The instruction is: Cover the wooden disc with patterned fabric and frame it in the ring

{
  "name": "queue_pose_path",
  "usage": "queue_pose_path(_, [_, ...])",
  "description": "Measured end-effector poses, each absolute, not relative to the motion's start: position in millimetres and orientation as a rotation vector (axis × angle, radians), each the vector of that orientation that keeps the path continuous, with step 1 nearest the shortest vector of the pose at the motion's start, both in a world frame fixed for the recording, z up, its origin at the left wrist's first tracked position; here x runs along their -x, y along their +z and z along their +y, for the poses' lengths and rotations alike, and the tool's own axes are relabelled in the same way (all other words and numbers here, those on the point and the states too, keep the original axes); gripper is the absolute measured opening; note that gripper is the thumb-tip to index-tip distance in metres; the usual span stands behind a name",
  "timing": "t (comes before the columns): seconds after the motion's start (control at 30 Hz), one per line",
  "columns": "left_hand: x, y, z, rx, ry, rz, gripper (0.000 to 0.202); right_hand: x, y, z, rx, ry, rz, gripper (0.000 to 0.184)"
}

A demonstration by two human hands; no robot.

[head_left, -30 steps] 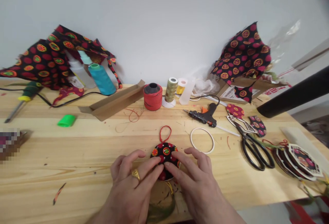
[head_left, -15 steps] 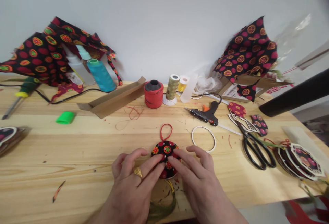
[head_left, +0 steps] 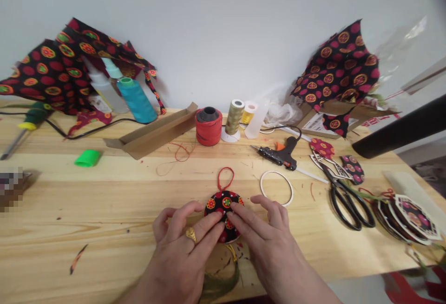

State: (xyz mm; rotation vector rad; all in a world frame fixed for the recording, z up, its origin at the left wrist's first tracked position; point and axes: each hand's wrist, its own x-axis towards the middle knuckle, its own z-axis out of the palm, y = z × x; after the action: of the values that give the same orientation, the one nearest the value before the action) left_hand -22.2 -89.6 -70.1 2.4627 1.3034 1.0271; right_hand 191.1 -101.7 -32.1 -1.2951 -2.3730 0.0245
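Note:
A round pendant [head_left: 226, 202] covered in dark patterned fabric lies flat on the wooden table [head_left: 114, 229]. From its top runs a red cord loop [head_left: 226, 179], and at its lower edge are yellow cords with a green tassel [head_left: 221, 283]. My left hand [head_left: 190, 239], wearing a gold ring, rests its outstretched fingertips on the pendant's left and middle. Opposite, my right hand [head_left: 266, 229] lays its straight fingers on the pendant's right side. Neither hand is wrapped around anything. Both palms partly cover the pendant's lower edge.
Beyond my right hand lie a thin white ring [head_left: 262, 188], a glue gun [head_left: 278, 155] and black-handled scissors [head_left: 351, 206]. Finished-looking pendants [head_left: 407, 220] are stacked at right. Thread spools [head_left: 209, 127] and a cardboard tray [head_left: 156, 134] stand behind; a screwdriver [head_left: 26, 127] lies far left.
My right fingers have slid slightly up and left across the pendant's fabric. My left hand stays nearly in place, and the pendant has not visibly moved.

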Motion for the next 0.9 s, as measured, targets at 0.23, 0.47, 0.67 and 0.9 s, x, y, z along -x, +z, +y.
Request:
queue_pose_path(0.23, [23, -60, -85, -2.655, 0.974, 1.225, 0.034, -191, -32, -103, 1.267, -0.015, -2.405, 0.043])
queue_pose_path(0.47, [18, -44, -91, -2.564, 1.018, 1.291, 0.050, -193, -27, -105, 1.323, 0.268, -2.228, 0.057])
queue_pose_path(0.67, [31, -27, -89, -2.086, 0.961, 1.473, 0.049, -198, -12, -104, 1.473, 0.628, -2.068, 0.067])
queue_pose_path(0.9, [34, -19, -89, -1.751, 0.890, 1.536, 0.045, -170, -5, -100, 1.691, 0.459, -2.058, 0.104])
